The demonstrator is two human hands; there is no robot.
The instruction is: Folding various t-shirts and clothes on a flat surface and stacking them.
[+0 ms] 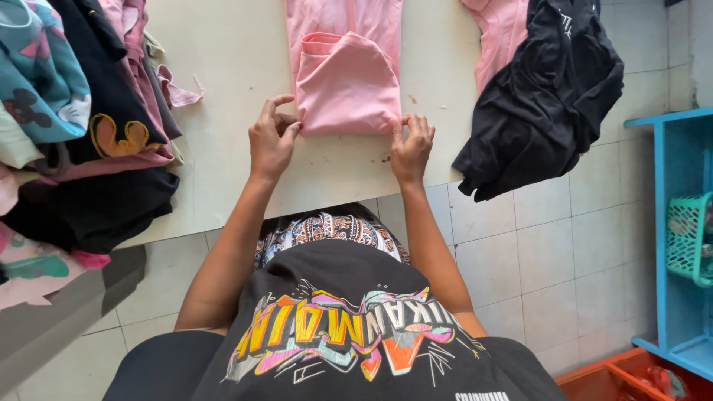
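Observation:
A pink garment [346, 78] lies part-folded on the cream table [230, 82], its near end doubled over. My left hand [271, 141] pinches the near left corner of that fold. At the near right corner, my right hand [411, 146] grips the edge with its fingers curled. Both hands rest close to the table's front edge.
A heap of mixed clothes [70, 111], teal, black and pink, covers the table's left side. A black garment [549, 96] hangs off the right edge over another pink one [501, 33]. A blue shelf [676, 238] with a green basket [689, 238] stands right, on the tiled floor.

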